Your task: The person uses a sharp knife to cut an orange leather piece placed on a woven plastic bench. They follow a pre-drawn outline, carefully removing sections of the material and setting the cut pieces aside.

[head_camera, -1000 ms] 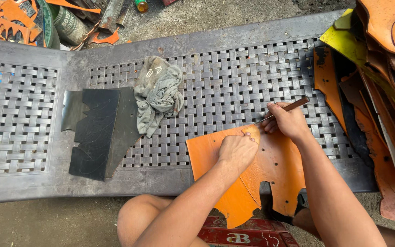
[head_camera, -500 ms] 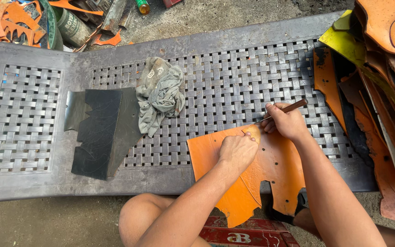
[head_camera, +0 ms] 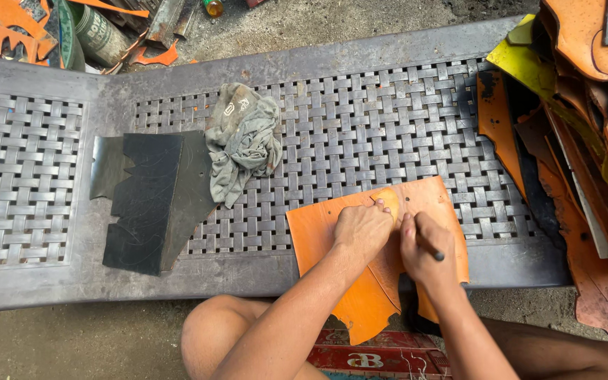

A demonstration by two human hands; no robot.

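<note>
Working from the lower edge of the frame upward, we find our left hand (head_camera: 362, 229) pressed flat, fingers spread, on the orange leather sheet (head_camera: 378, 232) at lower centre. Our right hand (head_camera: 422, 248) is clenched around a thin dark-tipped tool (head_camera: 436, 255), its working end hidden beneath the hand. The sheet lies on the grey woven-pattern bench (head_camera: 360, 134), its lower part hanging over the near edge. We judge the sheet light and pliable, with a smooth face that may slide; hold it down flat, close beside the tool. Left of centre lie a black cut sheet (head_camera: 150, 200) and a crumpled grey rag (head_camera: 242, 141), touching. Stacked leather offcuts (head_camera: 578, 119) fill the right edge. A green can (head_camera: 96, 32) lies at upper left; its contents cannot be seen.
</note>
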